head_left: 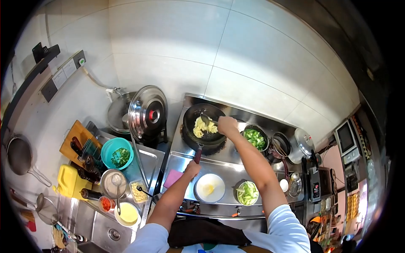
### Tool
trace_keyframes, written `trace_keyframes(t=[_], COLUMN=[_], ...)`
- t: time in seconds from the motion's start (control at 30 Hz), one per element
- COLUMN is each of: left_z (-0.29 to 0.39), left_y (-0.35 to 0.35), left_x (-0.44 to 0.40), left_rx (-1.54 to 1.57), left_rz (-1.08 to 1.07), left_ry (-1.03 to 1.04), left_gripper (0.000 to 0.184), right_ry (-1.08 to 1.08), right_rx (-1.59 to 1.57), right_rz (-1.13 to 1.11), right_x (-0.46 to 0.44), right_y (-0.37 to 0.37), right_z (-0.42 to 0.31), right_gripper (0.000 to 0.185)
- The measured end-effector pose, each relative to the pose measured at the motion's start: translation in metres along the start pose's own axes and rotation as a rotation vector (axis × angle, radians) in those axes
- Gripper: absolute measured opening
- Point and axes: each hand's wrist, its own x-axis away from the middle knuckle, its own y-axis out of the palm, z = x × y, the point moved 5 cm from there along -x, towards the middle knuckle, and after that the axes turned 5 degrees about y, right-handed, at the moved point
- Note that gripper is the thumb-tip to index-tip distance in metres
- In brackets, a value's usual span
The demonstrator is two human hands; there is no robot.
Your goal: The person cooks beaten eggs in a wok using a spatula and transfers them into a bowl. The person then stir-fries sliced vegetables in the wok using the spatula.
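Note:
A black wok [192,113] sits on the stove with pale yellow scrambled egg [201,129] in it. My left hand [193,169] is closed round the wok's dark red handle [198,154]. In my right hand [228,126] is a ladle [206,119], its head down in the egg and its grip hidden by my fingers. Below the wok, a white bowl [210,188] has yellow egg residue in it. To its right stands a bowl of pale green sliced vegetable [247,193]. Beside my left wrist lies a pink cloth [172,178].
Chopped greens fill a pan [255,138] right of the wok, with a pressure cooker [302,144] beyond. On the left are a large steel lid [147,111], a teal bowl [107,152], a bowl of yellow liquid [128,214], bottles, a yellow jug [71,181] and a sink [95,223].

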Motion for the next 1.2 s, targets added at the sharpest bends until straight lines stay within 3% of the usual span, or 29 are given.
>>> trace_keyframes(t=[0.1,0.2,0.27,0.33,0.57,0.8,1.0,1.2], left_z=[-0.003,-0.007,-0.005,0.000,0.000,0.000,0.002,-0.004], left_y=[0.000,0.001,0.000,-0.003,0.001,-0.003,-0.003,-0.001], left_x=[-0.002,-0.006,-0.001,-0.005,0.000,-0.001,-0.001,-0.005], left_rx=[-0.123,-0.164,-0.097,-0.053,-0.026,-0.014,-0.040,0.045], left_rz=[-0.043,-0.079,-0.014,0.023,0.028,0.012,0.000,0.005], left_ry=[-0.070,-0.100,-0.053,-0.022,-0.002,-0.039,-0.042,-0.034], left_gripper=[0.025,0.024,0.014,0.015,0.013,0.014,0.015,0.016], right_ry=[-0.019,-0.061,-0.136,-0.225,-0.048,-0.122,-0.217,0.043], right_rx=[-0.056,-0.052,0.014,0.099,-0.103,0.207,0.331,0.158], right_rz=[-0.013,-0.069,-0.090,-0.165,-0.086,-0.001,-0.016,0.006], right_x=[-0.023,-0.026,-0.016,0.008,0.009,0.072,0.077,0.016], right_y=[0.008,0.024,0.034,0.039,0.095,-0.001,-0.008,0.074], right_z=[-0.018,-0.022,-0.015,-0.010,0.047,0.076,0.080,0.084], right_gripper=[0.025,0.028,0.029,0.028,0.028,0.036,0.034,0.026])
